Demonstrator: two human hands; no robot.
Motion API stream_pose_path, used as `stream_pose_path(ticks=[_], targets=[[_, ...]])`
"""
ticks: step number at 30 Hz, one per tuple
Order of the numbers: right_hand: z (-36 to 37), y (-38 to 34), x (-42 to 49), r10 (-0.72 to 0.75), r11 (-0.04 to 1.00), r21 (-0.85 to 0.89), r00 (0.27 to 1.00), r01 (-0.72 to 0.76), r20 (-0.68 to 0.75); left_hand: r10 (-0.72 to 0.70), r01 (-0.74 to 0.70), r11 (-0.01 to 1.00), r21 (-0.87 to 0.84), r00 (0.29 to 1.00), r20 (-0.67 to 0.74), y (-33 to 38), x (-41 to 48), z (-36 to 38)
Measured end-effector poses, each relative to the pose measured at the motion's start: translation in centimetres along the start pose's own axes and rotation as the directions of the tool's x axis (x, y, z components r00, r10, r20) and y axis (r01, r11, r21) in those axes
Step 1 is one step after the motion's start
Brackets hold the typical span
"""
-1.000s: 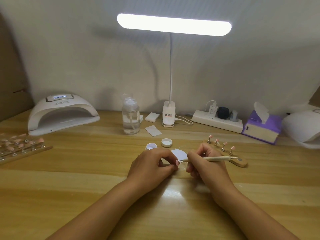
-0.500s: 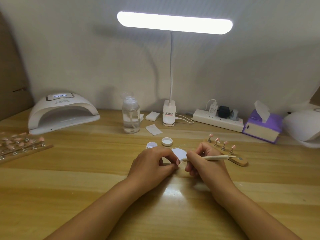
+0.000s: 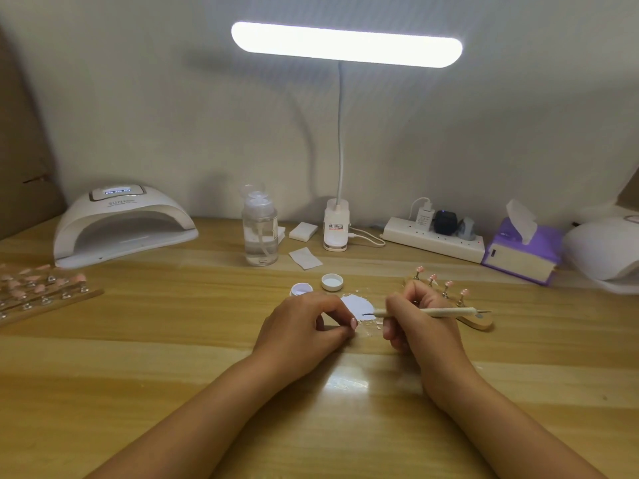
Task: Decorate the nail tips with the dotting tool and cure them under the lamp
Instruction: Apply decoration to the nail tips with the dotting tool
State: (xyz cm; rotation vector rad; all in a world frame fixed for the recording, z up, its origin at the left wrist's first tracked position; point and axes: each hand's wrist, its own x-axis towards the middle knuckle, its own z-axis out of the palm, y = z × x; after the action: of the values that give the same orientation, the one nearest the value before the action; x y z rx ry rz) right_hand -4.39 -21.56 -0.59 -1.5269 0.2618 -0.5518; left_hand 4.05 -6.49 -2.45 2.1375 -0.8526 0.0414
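While your hands are resting on the wooden table (image 3: 138,392), the curing lamp (image 3: 121,226) is sitting far beyond your left hand (image 3: 301,326), whose curling fingers' grip is unclear. A bottle (image 3: 259,236) is holding clear liquid; two white pots (image 3: 332,282) are sitting just beyond that hand. Your right hand (image 3: 418,330) is pinching the dotting tool (image 3: 446,311) before four nail tips (image 3: 448,283).

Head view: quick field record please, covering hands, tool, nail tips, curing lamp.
left hand: fingers curled beside white patch; contents hidden
right hand: grips dotting tool, tip on the white patch
nail tips: four upright on wooden stand behind right hand
curing lamp: back left, display lit
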Motion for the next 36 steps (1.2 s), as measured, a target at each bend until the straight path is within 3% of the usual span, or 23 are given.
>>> stream_pose_path(ticks=[14, 20, 25, 33, 36], targets=[[0.2, 0.0, 0.1, 0.039, 0.999, 0.014, 0.999, -0.040, 0.007, 0.004, -0.004, 1.000, -0.031, 1.000, 0.003, -0.2, 0.0, 0.0], [-0.6, 0.2, 0.7, -0.100, 0.962, -0.262, 0.993, 0.082, -0.057, 0.019, -0.019, 1.000, -0.020, 1.000, 0.004, -0.3, 0.0, 0.0], [-0.7, 1.0, 1.1, 0.047, 0.936, -0.343, 0.993, -0.082, -0.110, 0.020, -0.020, 1.000, 0.000, 1.000, -0.005, -0.3, 0.1, 0.0], [-0.4, 1.1, 1.2, 0.052, 0.885, -0.460, 0.997, -0.073, -0.058, 0.016, -0.015, 1.000, 0.019, 1.000, -0.002, -0.3, 0.1, 0.1], [-0.4, 0.8, 1.0, 0.003, 0.907, -0.419, 0.997, -0.033, -0.072, 0.015, -0.015, 1.000, 0.020, 1.000, -0.002, -0.2, 0.2, 0.0]])
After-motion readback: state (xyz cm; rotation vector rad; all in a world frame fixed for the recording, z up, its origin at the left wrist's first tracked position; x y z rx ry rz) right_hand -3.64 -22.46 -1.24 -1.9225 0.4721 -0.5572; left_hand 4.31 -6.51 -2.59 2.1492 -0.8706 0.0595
